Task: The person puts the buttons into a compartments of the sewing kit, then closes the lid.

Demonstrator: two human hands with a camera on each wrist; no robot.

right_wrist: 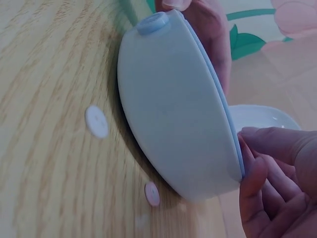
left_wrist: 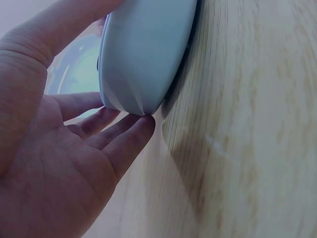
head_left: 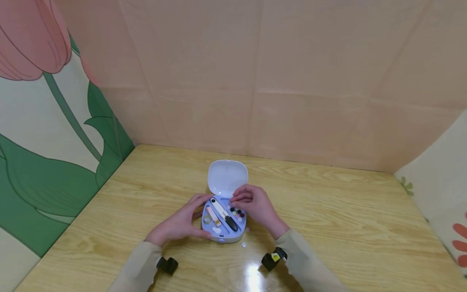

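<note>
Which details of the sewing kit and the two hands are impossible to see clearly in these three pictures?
- Head view: the items in the sewing kit are too small to identify; the right hand hides its fingertips, so a pinch cannot be told.
- Left wrist view: the kit's wall hides its inside; the left hand is cut off by the frame edge.
- Right wrist view: only the kit's outside shows; the two buttons on the table are blurred.

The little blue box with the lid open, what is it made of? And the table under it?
The blue box looks like smooth plastic: its shell is even, pale and softly rounded, with a moulded button on the front. The table looks like light wood or a wood-look coating; grain lines run across it, and a glossy lamp reflection shows a shiny finish.
</note>
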